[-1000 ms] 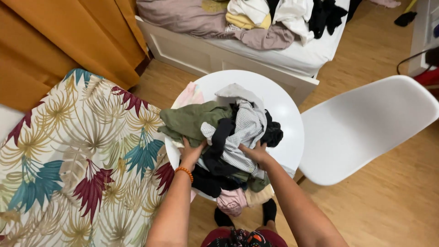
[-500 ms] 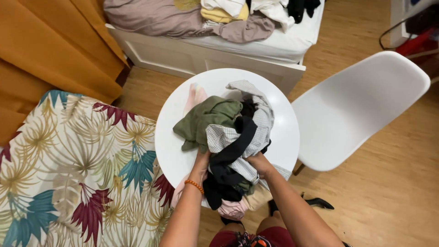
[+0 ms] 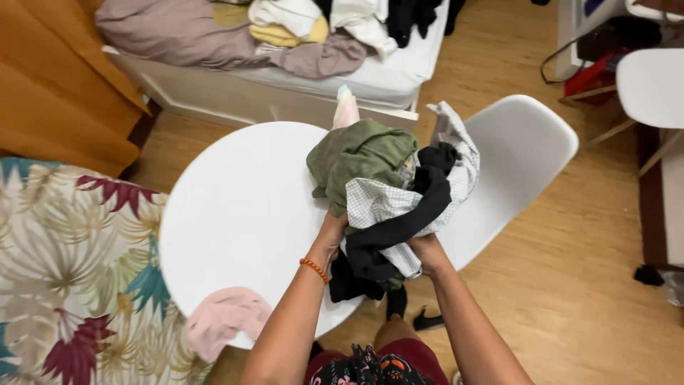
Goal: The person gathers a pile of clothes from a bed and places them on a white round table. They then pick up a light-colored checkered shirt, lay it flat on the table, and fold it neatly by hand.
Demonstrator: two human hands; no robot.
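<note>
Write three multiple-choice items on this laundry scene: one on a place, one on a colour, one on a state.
1. Where does the pink cloth lie?
A. on the near edge of the round white table
B. on the white chair
C. on the bed

2. What colour is the bracelet on the left wrist?
A. blue
B. orange
C. silver

3. How is the bundle of clothes right now?
A. spread flat on the floor
B. folded in a neat stack
C. gripped and lifted by both hands

Answers:
1 A: the pink cloth hangs partly over the table's front rim.
2 B: orange beads circle the wrist.
3 C: the left hand and right hand grip the bundle from below, and it sits raised over the table's edge.
</note>
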